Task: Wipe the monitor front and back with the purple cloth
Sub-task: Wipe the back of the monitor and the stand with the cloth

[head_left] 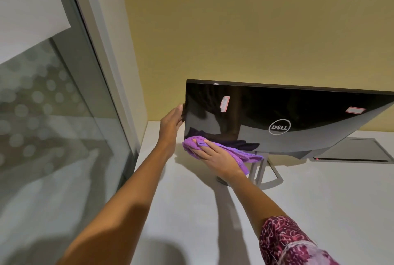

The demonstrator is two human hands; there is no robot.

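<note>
The monitor (pixel 266 111) is standing on the white counter (pixel 319 200) with its glossy black back facing the camera, showing a silver Dell logo (pixel 279 127) and 2 pale stickers (pixel 225 103) above a grey lower band. The left hand (pixel 171 124) is clasping the monitor's left edge, its grip curling round the rim. The right hand (pixel 215 156) is pressing the bunched purple cloth (pixel 241 153) against the back's lower left corner, its grip catching folds between the fingers.
</note>
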